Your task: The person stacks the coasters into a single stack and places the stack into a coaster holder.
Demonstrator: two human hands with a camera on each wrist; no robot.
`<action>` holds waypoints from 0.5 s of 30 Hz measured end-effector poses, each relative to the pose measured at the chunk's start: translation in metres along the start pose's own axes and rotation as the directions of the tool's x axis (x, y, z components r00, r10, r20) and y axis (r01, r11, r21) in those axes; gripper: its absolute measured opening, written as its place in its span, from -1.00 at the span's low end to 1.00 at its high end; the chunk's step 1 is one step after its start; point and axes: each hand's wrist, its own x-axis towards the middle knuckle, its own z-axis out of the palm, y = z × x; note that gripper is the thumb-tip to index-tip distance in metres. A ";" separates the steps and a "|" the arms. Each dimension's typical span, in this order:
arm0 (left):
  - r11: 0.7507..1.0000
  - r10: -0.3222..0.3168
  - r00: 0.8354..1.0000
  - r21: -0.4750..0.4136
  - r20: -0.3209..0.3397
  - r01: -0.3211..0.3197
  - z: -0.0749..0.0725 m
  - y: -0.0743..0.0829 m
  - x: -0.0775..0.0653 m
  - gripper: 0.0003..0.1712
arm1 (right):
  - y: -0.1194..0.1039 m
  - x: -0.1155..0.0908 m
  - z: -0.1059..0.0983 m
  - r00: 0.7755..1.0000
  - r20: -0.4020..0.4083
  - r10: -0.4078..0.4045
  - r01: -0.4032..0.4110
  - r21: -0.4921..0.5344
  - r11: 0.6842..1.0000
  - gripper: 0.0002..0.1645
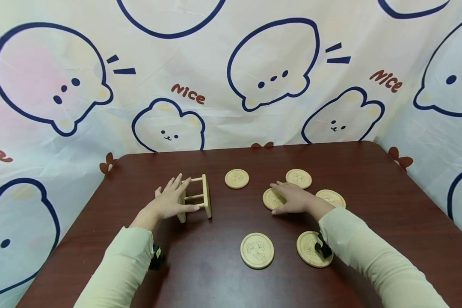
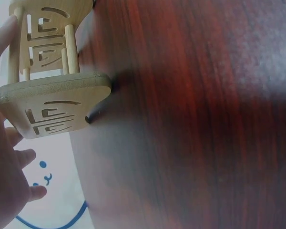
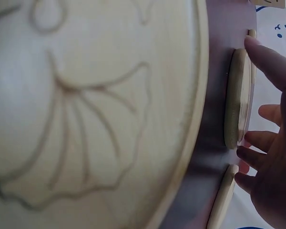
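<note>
A small wooden rack point(image 1: 206, 194) with carved end panels point(image 2: 47, 112) and round rods stands left of centre on the table. My left hand point(image 1: 167, 203) holds it, thumb along the near rod and fingers spread over the far side. A round wooden coaster point(image 1: 270, 199) lies flat under my right hand point(image 1: 294, 199). Thumb and fingertips reach about its opposite edges, the fingers rather straight; firm contact is hard to make out. In the right wrist view the coaster point(image 3: 236, 102) sits between thumb and fingertips, while another engraved coaster point(image 3: 100, 138) fills the foreground.
More coasters lie apart: one point(image 1: 236, 179) at the back, one point(image 1: 298, 177) beyond my right hand, one point(image 1: 333, 196) beside its wrist, one point(image 1: 257, 251) at the front and one point(image 1: 309, 248) partly under a dark wrist device point(image 1: 323, 247). A patterned cloth point(image 1: 219, 124) hangs behind the brown table point(image 1: 215, 273).
</note>
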 end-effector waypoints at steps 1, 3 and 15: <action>1.000 0.003 1.000 0.000 -0.002 -0.003 0.000 0.000 0.000 0.16 | 0.000 0.000 0.000 1.000 0.005 0.000 0.000 0.003 1.000 0.01; 1.000 0.009 1.000 0.000 -0.006 -0.009 0.000 0.000 0.000 0.17 | -0.001 0.001 0.001 1.000 0.013 0.002 -0.002 0.010 1.000 0.00; 0.998 0.013 1.000 -0.063 -0.011 -0.014 0.002 -0.004 -0.003 0.14 | -0.004 0.003 0.002 0.999 0.019 -0.027 0.027 0.014 1.000 -0.10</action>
